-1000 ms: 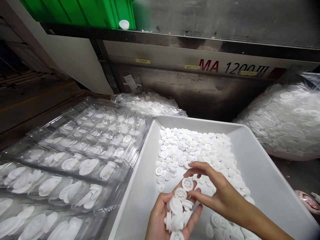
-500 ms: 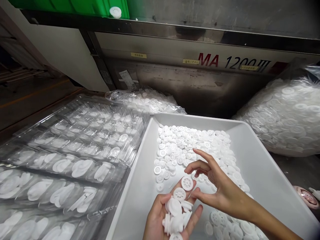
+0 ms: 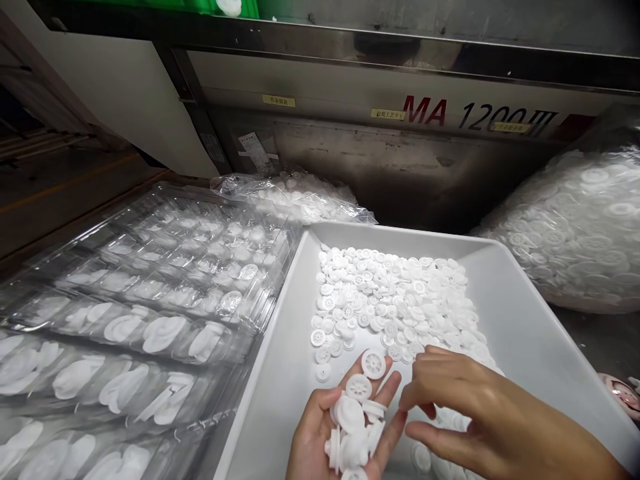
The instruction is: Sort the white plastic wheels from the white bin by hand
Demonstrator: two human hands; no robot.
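Note:
White plastic wheels [image 3: 351,413] lie heaped in the cupped palm of my left hand [image 3: 311,427], its fingers curled up around them. One spoked wheel [image 3: 373,364] rests near the fingertips. My right hand [image 3: 460,400] hovers just right of the left, fingers bent and thumb held apart, with nothing visible between them. Both hands are over a grey-white bin [image 3: 273,373]. Many loose wheels [image 3: 395,287] cover its far half, and more lie partly hidden beneath my right hand.
Clear compartment trays [image 3: 165,280] filled with white parts are stacked at the left. Behind the bin lies a plastic bag [image 3: 300,197] of white parts; a bigger bag [image 3: 580,233] bulges at the right. A machine panel [image 3: 320,140] stands at the back.
My right hand has moved right and toward me, away from the heap, and its fingers have bent more. The left hand with its wheels looks nearly unmoved. The view has tipped slightly down.

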